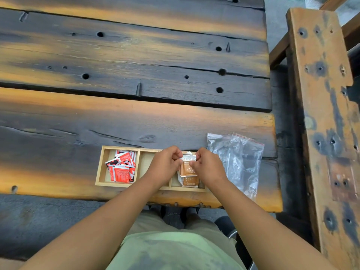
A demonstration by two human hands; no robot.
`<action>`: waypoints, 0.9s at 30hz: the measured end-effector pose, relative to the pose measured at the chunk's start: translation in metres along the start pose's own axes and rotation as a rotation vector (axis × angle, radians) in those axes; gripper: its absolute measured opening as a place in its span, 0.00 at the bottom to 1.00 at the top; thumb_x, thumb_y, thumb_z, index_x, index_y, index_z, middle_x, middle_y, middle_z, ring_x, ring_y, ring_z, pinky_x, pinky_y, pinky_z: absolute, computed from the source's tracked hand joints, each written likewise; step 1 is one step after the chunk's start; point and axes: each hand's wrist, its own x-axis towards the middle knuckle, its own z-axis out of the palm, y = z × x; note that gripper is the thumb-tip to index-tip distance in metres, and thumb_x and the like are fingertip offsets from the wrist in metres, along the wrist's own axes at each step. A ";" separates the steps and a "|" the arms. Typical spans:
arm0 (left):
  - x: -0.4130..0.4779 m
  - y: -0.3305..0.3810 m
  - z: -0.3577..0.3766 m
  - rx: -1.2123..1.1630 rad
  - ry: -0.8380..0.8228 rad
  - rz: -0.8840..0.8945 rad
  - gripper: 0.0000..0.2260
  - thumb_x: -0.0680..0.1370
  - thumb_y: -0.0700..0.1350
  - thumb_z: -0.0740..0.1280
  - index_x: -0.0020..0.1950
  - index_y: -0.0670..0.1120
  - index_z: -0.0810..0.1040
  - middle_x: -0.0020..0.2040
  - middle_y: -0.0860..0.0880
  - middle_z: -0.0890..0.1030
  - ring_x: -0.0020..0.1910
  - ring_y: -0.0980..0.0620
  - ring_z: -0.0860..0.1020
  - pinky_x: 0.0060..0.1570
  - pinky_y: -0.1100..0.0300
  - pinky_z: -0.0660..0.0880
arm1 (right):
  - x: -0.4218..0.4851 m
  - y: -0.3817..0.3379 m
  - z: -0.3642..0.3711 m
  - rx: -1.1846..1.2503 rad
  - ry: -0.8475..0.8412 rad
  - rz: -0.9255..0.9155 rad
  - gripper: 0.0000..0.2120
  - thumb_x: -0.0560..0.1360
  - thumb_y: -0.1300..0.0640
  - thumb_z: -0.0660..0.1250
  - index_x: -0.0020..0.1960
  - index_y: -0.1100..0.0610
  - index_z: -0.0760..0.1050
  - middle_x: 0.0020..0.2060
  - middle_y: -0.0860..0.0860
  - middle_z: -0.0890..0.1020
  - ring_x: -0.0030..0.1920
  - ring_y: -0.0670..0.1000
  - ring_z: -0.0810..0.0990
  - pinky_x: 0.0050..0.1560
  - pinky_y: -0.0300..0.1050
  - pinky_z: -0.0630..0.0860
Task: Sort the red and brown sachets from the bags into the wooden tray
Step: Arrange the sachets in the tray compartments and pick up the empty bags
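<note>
A: What was held, and where, measured from the wooden tray (pixel 99 168)?

B: A brown sachet (pixel 187 168) was pinched at its top corners above the tray's right-hand compartment, the left hand (pixel 165 164) closed on one corner and the right hand (pixel 208 166) on the other. More brown sachets (pixel 190 181) were stacked beneath it in that compartment. The red sachets (pixel 121 166) were heaped in the tray's left-hand compartment, and the middle one was partly covered by the left wrist.

A: What could be judged to go wrong?

B: The stack could be knocked askew if the sachet were dropped from that height, since thin packets slide easily on one another. A corner could also be caught on the divider and left straddling two compartments.

A: And the room around the tray?

B: The table (pixel 136 55) was seen bare beyond the tray's far wall. The table edge ran just behind its near wall, so little margin was left there for a sliding packet. The clear plastic bags (pixel 239 158) lay just right of the tray, seemingly emptied, though that could not be confirmed through the creases.
</note>
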 end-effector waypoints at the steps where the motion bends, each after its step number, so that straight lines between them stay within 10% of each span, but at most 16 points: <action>1: -0.002 -0.001 0.000 0.027 -0.014 0.024 0.06 0.78 0.39 0.68 0.50 0.49 0.80 0.40 0.53 0.81 0.38 0.56 0.80 0.43 0.62 0.77 | -0.001 0.001 -0.001 -0.022 0.000 0.000 0.10 0.75 0.53 0.71 0.45 0.55 0.72 0.38 0.53 0.82 0.39 0.54 0.81 0.42 0.52 0.80; 27: -0.011 -0.010 0.023 0.300 0.148 -0.025 0.13 0.76 0.52 0.72 0.41 0.48 0.70 0.45 0.52 0.70 0.39 0.52 0.74 0.39 0.55 0.73 | -0.010 0.005 0.001 -0.174 0.101 -0.037 0.12 0.76 0.47 0.69 0.44 0.55 0.71 0.38 0.51 0.81 0.39 0.55 0.80 0.38 0.49 0.75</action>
